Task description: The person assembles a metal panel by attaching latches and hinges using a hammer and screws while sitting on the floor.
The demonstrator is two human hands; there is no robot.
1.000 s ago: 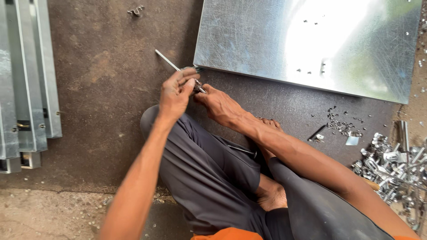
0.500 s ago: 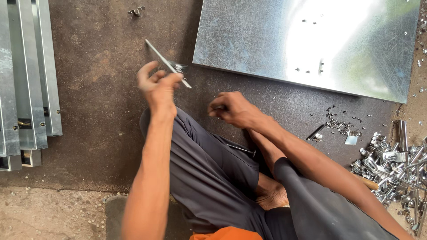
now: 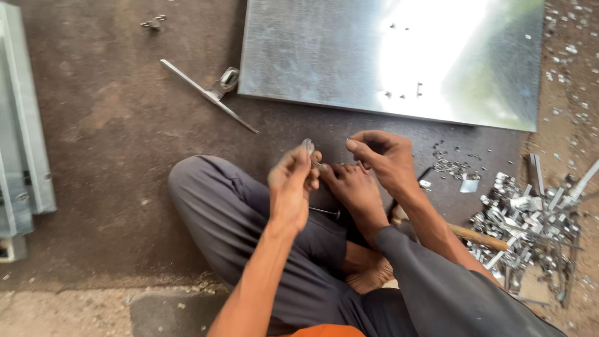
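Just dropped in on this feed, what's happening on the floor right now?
A person sits cross-legged on a dark mat, working with small metal hardware. The left hand pinches a small shiny metal piece at its fingertips, raised over the lap. The right hand is close beside it, fingers curled; whether it holds anything is hard to tell. A thin metal strip with a clip lies on the mat ahead, near a large metal sheet. A heap of metal parts sits to the right.
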